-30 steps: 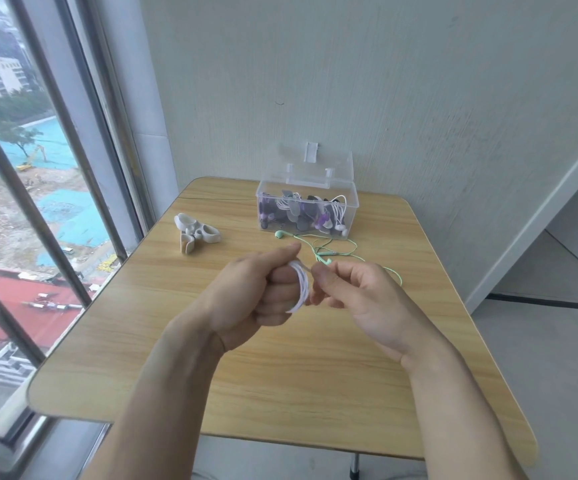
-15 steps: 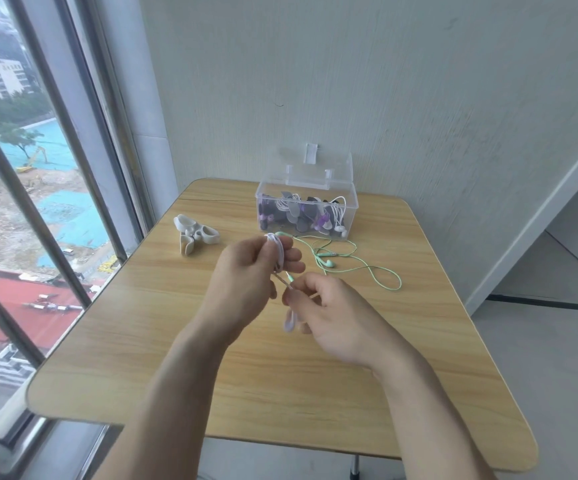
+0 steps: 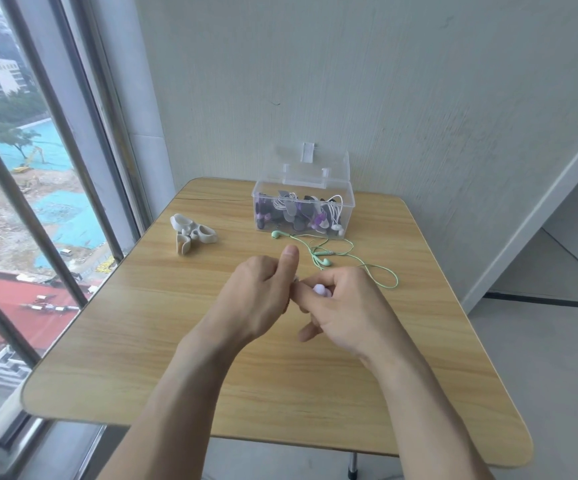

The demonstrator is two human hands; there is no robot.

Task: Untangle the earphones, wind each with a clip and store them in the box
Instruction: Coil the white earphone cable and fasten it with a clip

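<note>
Two bare hands meet above the middle of a light wooden table [image 3: 211, 341]. The left hand [image 3: 256, 299] is curled closed with its thumb pointing up; what it holds is hidden, though a sliver of something pale shows where the hands touch. The right hand [image 3: 343, 306] has its fingers curled round a small pale lilac piece [image 3: 321, 290], perhaps a clip or an earbud; it is too hidden to tell which. The step appears to be fastening a wound earphone, so it would help to keep the coil tight in the left hand while the right hand closes the piece fully round every loop. A mint-green wired earphone [image 3: 329, 252] lies loose on the table just beyond the hands, in front of a clear plastic box [image 3: 348, 209] with its lid up, which holds white and purple bundles. To the far left sit several pale cream clips [image 3: 192, 233]. A large window fills the left side, a plain grey-white wall stands behind, and grey floor lies to the right.
</note>
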